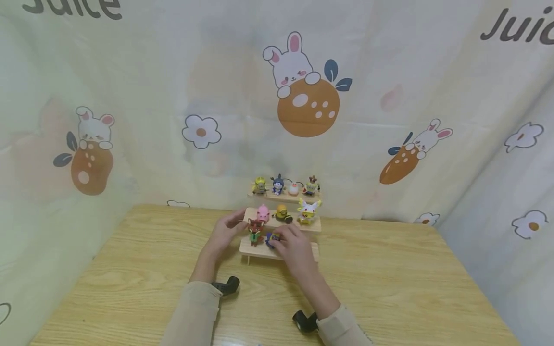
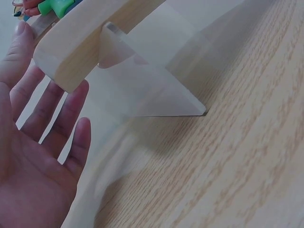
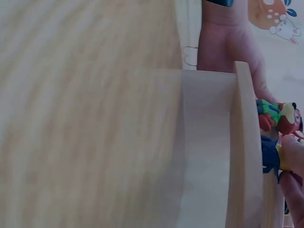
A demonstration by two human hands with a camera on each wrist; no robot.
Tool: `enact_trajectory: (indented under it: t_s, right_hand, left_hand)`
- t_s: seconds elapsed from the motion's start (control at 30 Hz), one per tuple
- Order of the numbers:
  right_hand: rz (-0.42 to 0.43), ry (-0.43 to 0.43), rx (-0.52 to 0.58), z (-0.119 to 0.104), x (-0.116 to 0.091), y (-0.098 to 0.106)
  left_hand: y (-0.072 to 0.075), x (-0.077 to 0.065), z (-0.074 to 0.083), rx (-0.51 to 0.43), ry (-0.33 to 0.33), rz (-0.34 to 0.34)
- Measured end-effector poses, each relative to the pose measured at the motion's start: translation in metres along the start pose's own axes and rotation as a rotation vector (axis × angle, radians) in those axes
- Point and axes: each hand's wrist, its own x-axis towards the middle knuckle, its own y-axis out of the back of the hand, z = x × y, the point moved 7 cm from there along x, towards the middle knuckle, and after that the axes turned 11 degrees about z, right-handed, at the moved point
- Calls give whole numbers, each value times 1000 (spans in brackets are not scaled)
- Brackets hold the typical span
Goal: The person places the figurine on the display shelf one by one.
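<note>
A three-tier wooden display stand [image 1: 259,249] holds small toy figurines. On its lowest tier, my right hand [image 1: 298,252] pinches a blue-and-yellow figurine [image 3: 270,154] between thumb and fingers. Beside that one stands a red fox figurine [image 1: 254,236] in a green outfit. At the stand's left end is my left hand [image 2: 40,137], its fingers extended and loosely spread around the wooden tier's rounded corner [image 2: 64,64]; it holds no figurine. A pink figurine [image 1: 262,214], a yellow-brown one [image 1: 283,214] and a white-and-yellow one [image 1: 308,211] occupy the middle tier.
Several figurines, among them a white round one [image 1: 293,189], line the top tier. A translucent side support [image 2: 147,85] carries the stand on the wood-grain table [image 1: 389,278]. Behind hangs a curtain [image 1: 233,86] printed with rabbits. Black devices [image 1: 227,286] sit at both wrists.
</note>
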Motion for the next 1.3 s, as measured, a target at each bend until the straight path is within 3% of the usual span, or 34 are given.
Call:
enact_trajectory:
  t_s: [0.27, 0.6, 1.3]
  right_hand:
    - [1, 50, 3, -4, -4, 0]
    - [-6, 72, 9, -8, -7, 4]
    - [-64, 63, -28, -7, -7, 3]
  left_hand:
    - [-1, -11, 24, -2, -11, -35]
    - [0, 1, -4, 20, -45, 9]
    - [0, 0, -4, 11, -33, 9]
